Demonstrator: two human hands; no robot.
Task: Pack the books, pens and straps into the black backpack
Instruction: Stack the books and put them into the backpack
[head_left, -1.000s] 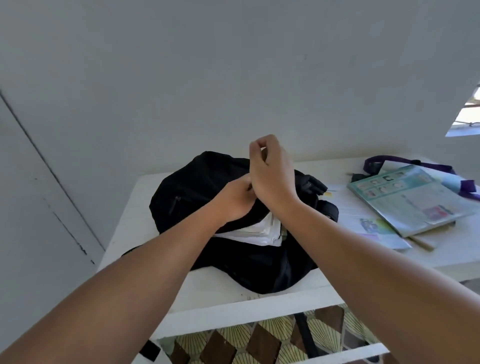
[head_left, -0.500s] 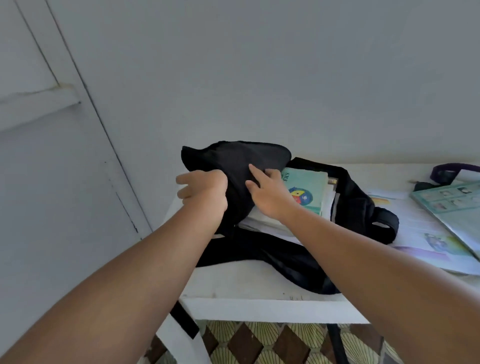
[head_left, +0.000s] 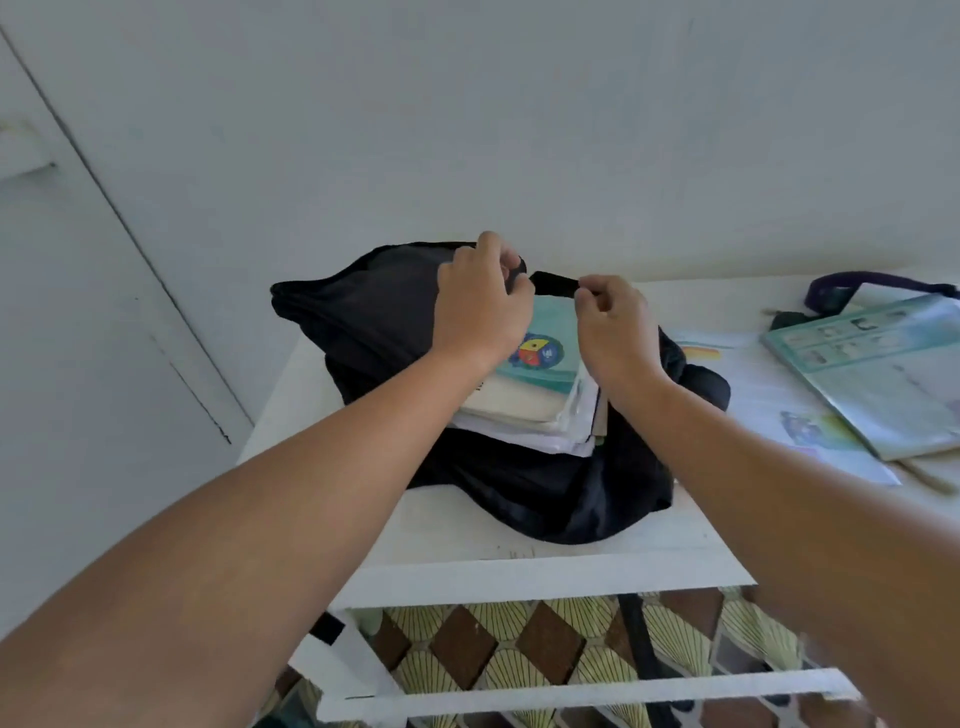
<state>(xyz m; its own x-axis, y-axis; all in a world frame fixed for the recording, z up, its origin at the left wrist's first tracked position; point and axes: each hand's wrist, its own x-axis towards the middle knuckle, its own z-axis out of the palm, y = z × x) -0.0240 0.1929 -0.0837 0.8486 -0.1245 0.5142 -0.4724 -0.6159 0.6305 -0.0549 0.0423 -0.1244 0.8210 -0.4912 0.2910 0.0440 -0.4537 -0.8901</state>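
Both hands pinch the top rim of the black backpack (head_left: 374, 317) on the white table (head_left: 545, 551).

The bag lies near the table's front edge, bare tabletop showing only at 6 o'clock. The left hand (head_left: 480, 301) grips the soft flap; the right hand (head_left: 615, 327) pinches a black strap end (head_left: 553, 284). A stack of books (head_left: 540, 395) (teal cover uppermost) fills the mouth. At 3 o'clock lie glossy loose books (head_left: 878, 374) and a purple strap (head_left: 878, 283).

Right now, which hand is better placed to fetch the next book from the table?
The right hand, probably. The loose books lie on the table on its side, while the left hand grips the black backpack flap, holding it open.
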